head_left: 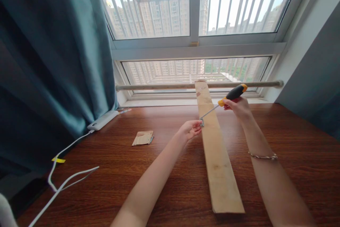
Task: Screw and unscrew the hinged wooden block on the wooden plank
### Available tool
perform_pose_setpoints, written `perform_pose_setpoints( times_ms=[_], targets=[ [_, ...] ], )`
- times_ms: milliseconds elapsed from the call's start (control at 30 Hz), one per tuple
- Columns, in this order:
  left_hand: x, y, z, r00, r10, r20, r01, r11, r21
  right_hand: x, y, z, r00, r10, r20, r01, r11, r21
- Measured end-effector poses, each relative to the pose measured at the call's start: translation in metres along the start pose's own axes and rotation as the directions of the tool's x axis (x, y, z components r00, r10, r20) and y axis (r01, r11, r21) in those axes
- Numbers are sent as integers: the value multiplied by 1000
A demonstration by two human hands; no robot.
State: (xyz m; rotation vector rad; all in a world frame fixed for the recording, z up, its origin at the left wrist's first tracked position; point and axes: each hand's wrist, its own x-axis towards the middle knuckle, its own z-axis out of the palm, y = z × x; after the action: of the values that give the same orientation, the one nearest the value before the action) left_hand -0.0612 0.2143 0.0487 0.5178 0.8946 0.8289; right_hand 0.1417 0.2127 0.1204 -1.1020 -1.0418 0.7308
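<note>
A long pale wooden plank [219,163] lies lengthwise on the dark wooden table [170,170], its far end near the window rail. My right hand [237,106] is closed round a screwdriver [230,96] with a black and orange handle, its tip pointing down-left onto the plank's left edge. My left hand [190,129] pinches a small metal fitting [202,122] at that edge, right under the screwdriver tip.
A small piece of cardboard or wood [142,137] lies left of the plank. A white power strip [103,120] with white cables [66,177] sits at the table's left edge by a teal curtain [53,60]. A wooden rod [159,86] runs along the window.
</note>
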Motion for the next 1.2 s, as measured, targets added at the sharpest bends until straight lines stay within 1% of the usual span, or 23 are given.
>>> perform_pose_setpoints(
  times_ms=[200, 300, 367, 500, 533, 600, 700, 767, 800, 833, 900, 933, 967, 1000, 1033, 1067, 1133, 1200],
  targets=[
    [-1, 0, 2, 999, 54, -5, -54, 998, -25, 1, 2, -1, 999, -37, 10, 38, 994, -98],
    [-1, 0, 3, 998, 68, -12, -68, 997, -24, -1, -1, 1, 996, -75, 43, 80, 987, -142],
    [0, -1, 2, 997, 73, -20, -74, 997, -16, -4, -4, 3, 992, -85, 95, 96, 989, -110],
    [3, -2, 1, 997, 81, -19, -81, 997, -12, -11, -12, 6, 974, -96, 206, 81, 993, 84],
    [4, -2, 0, 997, 81, -15, -81, 997, -13, -13, -14, 7, 970, -99, 222, 76, 991, 110],
    [5, -2, -1, 996, 84, -5, -84, 996, -10, -16, -19, 7, 964, -92, 251, 69, 993, 101],
    [6, -3, -1, 995, 97, 16, -97, 995, 7, -23, -29, 10, 958, -92, 270, 97, 995, -5],
    [7, -5, -2, 993, 113, 29, -114, 993, 16, -29, -35, 13, 959, -130, 251, 166, 978, -129],
    [8, -6, -2, 992, 123, 36, -124, 992, 16, -32, -37, 15, 959, -170, 228, 219, 953, -211],
    [9, -7, -2, 990, 134, 44, -135, 991, 12, -35, -38, 17, 954, -226, 197, 279, 911, -304],
    [10, -9, -2, 986, 153, 62, -154, 988, 5, -39, -37, 21, 923, -361, 134, 379, 786, -489],
    [11, -10, -2, 985, 160, 68, -161, 987, 3, -40, -36, 24, 902, -417, 113, 406, 727, -554],
    [11, -11, -2, 984, 164, 73, -165, 986, 0, -41, -34, 26, 887, -450, 102, 419, 693, -587],
    [11, -11, -2, 983, 167, 77, -167, 986, -1, -41, -32, 27, 886, -452, 101, 422, 696, -581],
    [11, -12, -1, 982, 169, 80, -170, 986, -3, -41, -30, 29, 898, -428, 105, 414, 736, -536],
    [10, -12, 0, 982, 172, 81, -172, 985, -5, -40, -28, 30, 916, -387, 110, 392, 795, -463],
    [8, -12, 1, 982, 175, 77, -175, 985, -7, -39, -27, 30, 949, -286, 130, 312, 905, -288],
    [7, -11, 1, 982, 178, 65, -177, 984, -8, -38, -29, 29, 968, -186, 171, 212, 965, -151]
  ],
)
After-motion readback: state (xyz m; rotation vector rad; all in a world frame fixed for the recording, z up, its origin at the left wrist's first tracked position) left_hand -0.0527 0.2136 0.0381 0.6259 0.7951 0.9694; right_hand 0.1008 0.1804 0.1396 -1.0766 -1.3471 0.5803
